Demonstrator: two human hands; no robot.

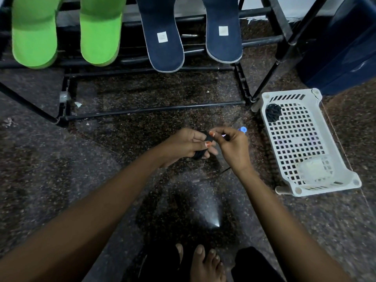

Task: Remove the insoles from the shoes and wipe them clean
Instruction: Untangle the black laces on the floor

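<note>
My left hand [188,145] grips a small bundle of black cord or lace [200,154] above the dark stone floor. My right hand [232,146] pinches the upper end of the same black bundle with thumb and forefinger, and a thin black strand trails below my right wrist. Two green slippers [34,31] [99,31] and two navy slippers [164,37] [222,31] hang heel-down on the black shoe rack [154,108] at the top. No insole is visible.
A white perforated plastic basket [345,176] stands on the floor to the right, holding a black coiled bundle [273,112] and a pale object [312,167]. A dark blue bin [343,47] is at the upper right. My bare foot [205,263] shows at the bottom.
</note>
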